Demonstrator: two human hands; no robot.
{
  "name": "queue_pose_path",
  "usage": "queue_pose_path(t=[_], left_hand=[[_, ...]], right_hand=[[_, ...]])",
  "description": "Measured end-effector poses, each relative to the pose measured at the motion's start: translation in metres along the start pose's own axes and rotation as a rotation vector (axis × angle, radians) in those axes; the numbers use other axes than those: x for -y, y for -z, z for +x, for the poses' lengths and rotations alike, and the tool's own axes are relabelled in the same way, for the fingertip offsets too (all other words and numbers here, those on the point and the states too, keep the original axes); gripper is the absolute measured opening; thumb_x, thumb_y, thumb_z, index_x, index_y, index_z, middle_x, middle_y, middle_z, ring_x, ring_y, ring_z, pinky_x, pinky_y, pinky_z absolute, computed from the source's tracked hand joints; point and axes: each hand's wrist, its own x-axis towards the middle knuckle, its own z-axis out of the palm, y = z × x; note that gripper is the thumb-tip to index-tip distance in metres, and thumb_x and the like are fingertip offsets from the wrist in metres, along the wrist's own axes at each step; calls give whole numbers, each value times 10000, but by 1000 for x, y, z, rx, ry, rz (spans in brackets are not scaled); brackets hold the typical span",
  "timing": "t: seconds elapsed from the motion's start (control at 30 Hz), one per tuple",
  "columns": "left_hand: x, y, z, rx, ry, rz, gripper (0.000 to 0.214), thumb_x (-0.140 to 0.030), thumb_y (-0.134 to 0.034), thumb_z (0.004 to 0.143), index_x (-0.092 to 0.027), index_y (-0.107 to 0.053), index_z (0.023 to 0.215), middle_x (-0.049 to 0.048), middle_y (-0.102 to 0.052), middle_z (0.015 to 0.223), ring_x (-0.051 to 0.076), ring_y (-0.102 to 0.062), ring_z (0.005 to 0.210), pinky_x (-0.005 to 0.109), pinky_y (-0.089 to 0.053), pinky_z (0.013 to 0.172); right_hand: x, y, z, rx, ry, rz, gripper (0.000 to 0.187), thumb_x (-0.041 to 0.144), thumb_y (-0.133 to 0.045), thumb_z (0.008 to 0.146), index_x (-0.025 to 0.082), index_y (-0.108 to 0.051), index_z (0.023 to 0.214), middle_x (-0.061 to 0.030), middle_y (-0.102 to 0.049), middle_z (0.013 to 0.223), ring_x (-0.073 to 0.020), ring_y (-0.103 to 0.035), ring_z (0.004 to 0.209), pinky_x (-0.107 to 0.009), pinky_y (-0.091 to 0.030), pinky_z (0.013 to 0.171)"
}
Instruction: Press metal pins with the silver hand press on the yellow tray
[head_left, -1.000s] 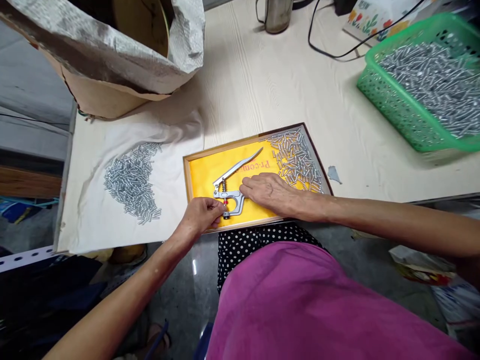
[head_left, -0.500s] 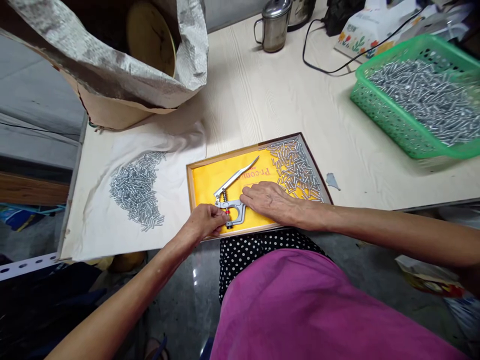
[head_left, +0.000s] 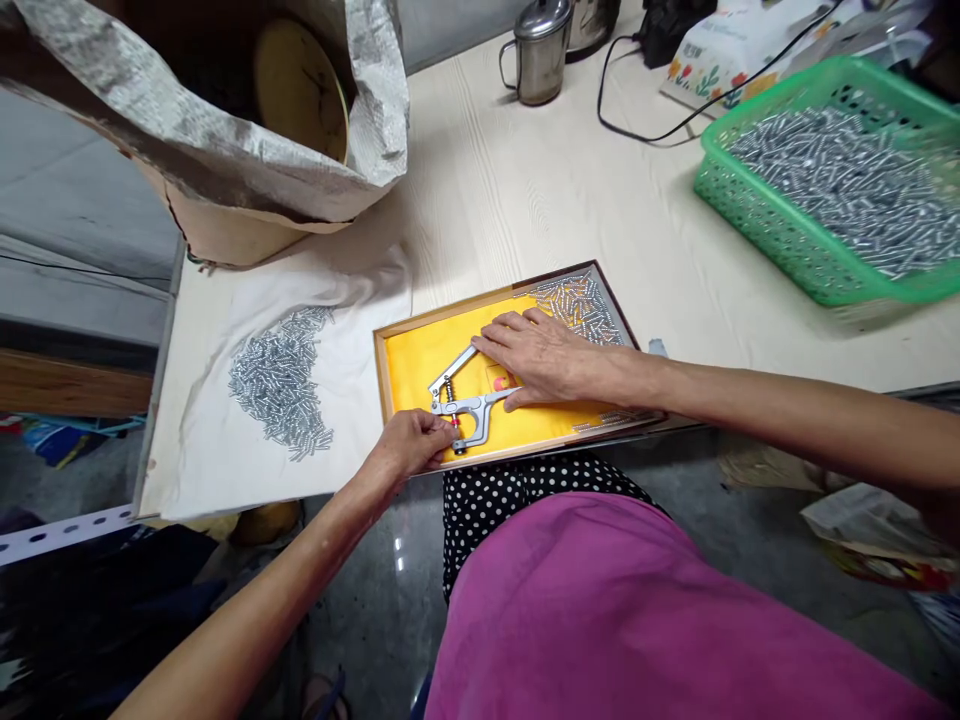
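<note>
A pair of silver snap-fastener pliers (head_left: 472, 408) lies in a shallow tray (head_left: 380, 385) with a yellow bottom. My right hand (head_left: 551, 358) covers the ends of both handles, fingers over the upper one and thumb by the lower one. At the jaw, beside a small red part, my left hand (head_left: 412, 440) is closed in a pinch. Whatever sits between its fingertips is too small to make out. Small silver metal pins (head_left: 581, 305) fill the far right corner of the tray, partly behind my right hand.
Left of the tray, a heap of pins (head_left: 281, 380) lies on white cloth (head_left: 202, 460). A green basket (head_left: 780, 235) of similar metal pieces stands at right. Behind are a large open sack (head_left: 382, 110), a lidded metal mug (head_left: 540, 60) and a black cable (head_left: 637, 135).
My right hand has moved up from the pliers' lower frame onto the handles. My left hand stays at the jaw. The view has shifted slightly.
</note>
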Motion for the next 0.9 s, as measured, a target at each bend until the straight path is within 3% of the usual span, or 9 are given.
queue_pose_path(t=[0.2,0.43,0.53,0.63,0.7,0.77,0.9], left_hand=[[2,-2,3,-42,47,8,291,-362,-804,659,-161,-605,594,-51,-498,447,82,-435,422,204,-332,453],[7,0,2,-58,2,160,278,-367,-711,775,-153,-631,616,-30,-514,493,106,-470,460,230,-378,495],[10,-7,-7,-284,-246,431,237,-366,-684,823,-144,-691,739,40,-634,696,175,-606,653,282,-484,628],[8,-22,-11,-498,-621,701,364,-357,-714,832,-154,-677,1131,133,-660,1173,285,-618,1069,405,-522,899],[3,-31,-6,-480,-799,841,562,-338,-731,830,-162,-554,1333,162,-553,1401,329,-520,1255,478,-473,1027],[-4,-35,5,-417,-875,941,639,-323,-716,845,-156,-466,1409,171,-510,1454,336,-487,1293,502,-445,1071],[-20,-31,23,-335,-811,1057,646,-338,-704,851,-128,-451,1408,166,-569,1353,323,-538,1187,487,-468,1038]], right_hand=[[1,-6,0,-28,-53,15,810,681,-719,742,114,-503,1278,-147,-594,1175,-315,-465,1040,-413,-354,864],[10,1,-4,13,-76,36,531,515,-723,832,98,-590,1132,-142,-595,1074,-281,-467,975,-374,-352,805],[16,0,-8,19,-111,93,439,440,-716,868,94,-599,1110,-148,-599,1081,-272,-487,991,-369,-378,815],[23,-2,-9,18,-133,112,420,399,-738,861,87,-600,1105,-151,-595,1101,-274,-498,1021,-379,-402,843],[27,-2,-10,8,-123,108,437,394,-746,854,79,-596,1116,-155,-593,1115,-284,-498,1047,-392,-412,869],[29,-2,-10,0,-108,115,487,428,-737,856,68,-586,1148,-164,-593,1138,-295,-498,1066,-404,-418,890],[28,1,-13,16,-139,121,703,473,-789,789,51,-527,1287,-182,-590,1210,-305,-504,1078,-412,-432,896]])
